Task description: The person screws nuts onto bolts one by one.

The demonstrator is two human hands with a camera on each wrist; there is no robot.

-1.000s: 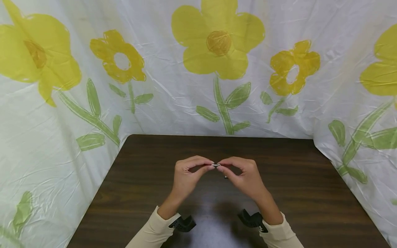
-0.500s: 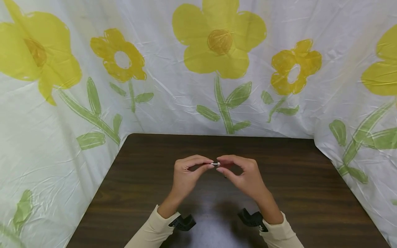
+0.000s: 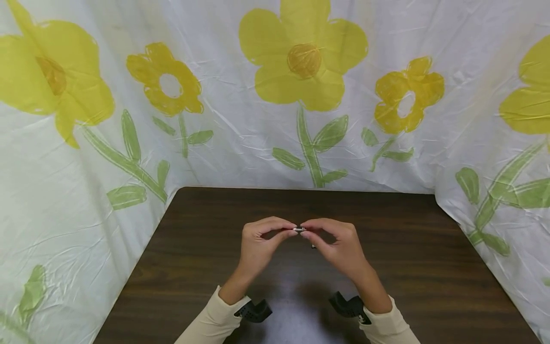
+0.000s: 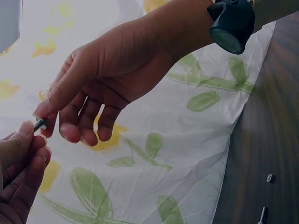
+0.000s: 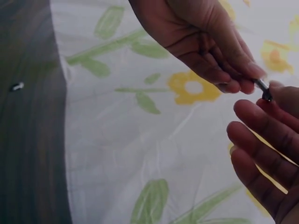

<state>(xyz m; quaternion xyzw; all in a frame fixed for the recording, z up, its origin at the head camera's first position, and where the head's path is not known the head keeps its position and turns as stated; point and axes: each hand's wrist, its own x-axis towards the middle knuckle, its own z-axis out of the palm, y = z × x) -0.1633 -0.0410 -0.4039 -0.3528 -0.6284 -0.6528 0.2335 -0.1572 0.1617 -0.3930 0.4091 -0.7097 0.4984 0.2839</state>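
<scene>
A small silver bolt [image 3: 298,229] is held level above the table [image 3: 206,267], between the fingertips of both hands. The left hand [image 3: 258,246] pinches its shank between thumb and index finger. At the other end, thumb and index finger of the right hand [image 3: 341,243] grip a wider, nut-like part. From the left wrist, the bolt [image 4: 39,125] shows a round rim against the right hand's [image 4: 112,70] fingertips. In the right wrist view, the right hand's [image 5: 275,154] other fingers are spread loosely below the bolt [image 5: 262,87]. Fingertips hide part of it.
A small ring-shaped metal piece [image 4: 270,178] and a thin metal pin [image 4: 262,215] lie on the tabletop in the left wrist view. Beyond the table's far edge hangs a white flowered curtain [image 3: 232,143], which also closes off both sides.
Half a second ago the right thumb and index finger were parted around the bolt's end; they are closer together on it now. The left hand keeps its pinch and place.
</scene>
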